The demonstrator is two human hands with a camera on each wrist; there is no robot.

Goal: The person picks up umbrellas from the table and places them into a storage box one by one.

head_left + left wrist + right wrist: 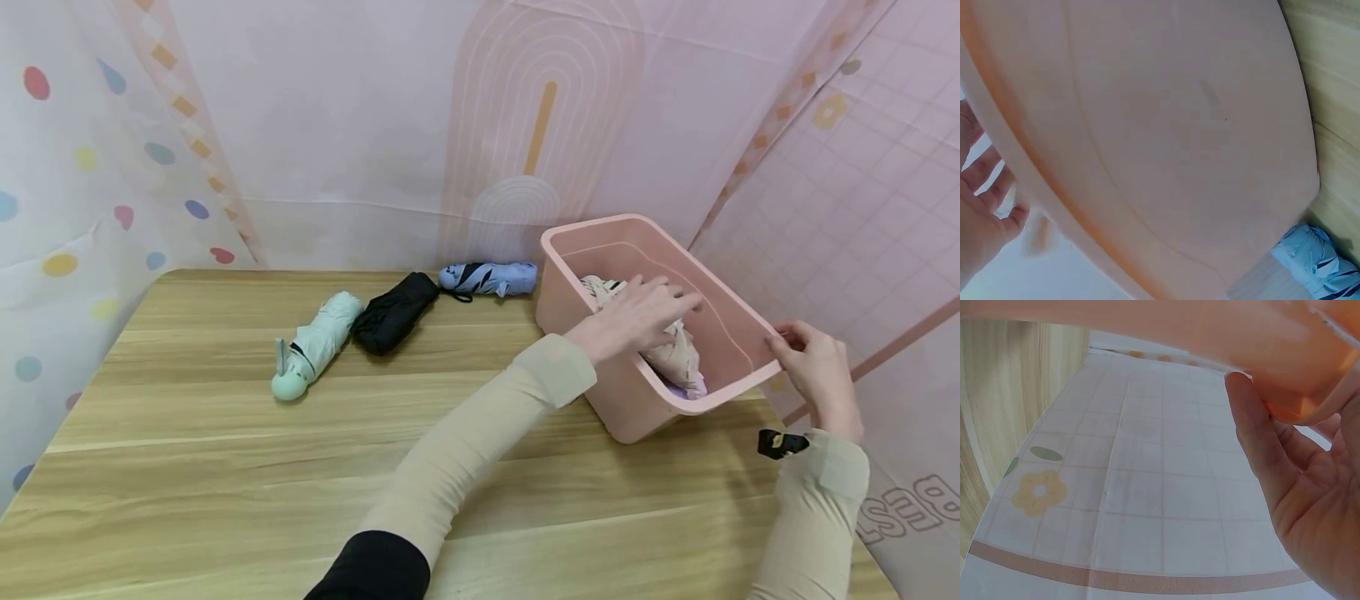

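Observation:
A pink plastic bin (626, 412) stands tilted at the right of the wooden table. My left hand (637, 317) is over its opening with fingers spread and loosely bent, nothing held between them. Below that hand, inside the bin, lie a beige bundle (677, 358), a dark-and-white patterned piece (600, 288) and a bit of purple (693, 390); the hand hides part of them. My right hand (817, 371) grips the bin's rim at the near right corner. In the right wrist view its fingers (1254, 425) curl under that rim.
Left of the bin, a folded blue umbrella (498, 278), a black pouch-like bundle (397, 312) and a folded mint umbrella (322, 342) lie in a row on the table (247, 483). Patterned cloth (360, 125) hangs behind and along the sides.

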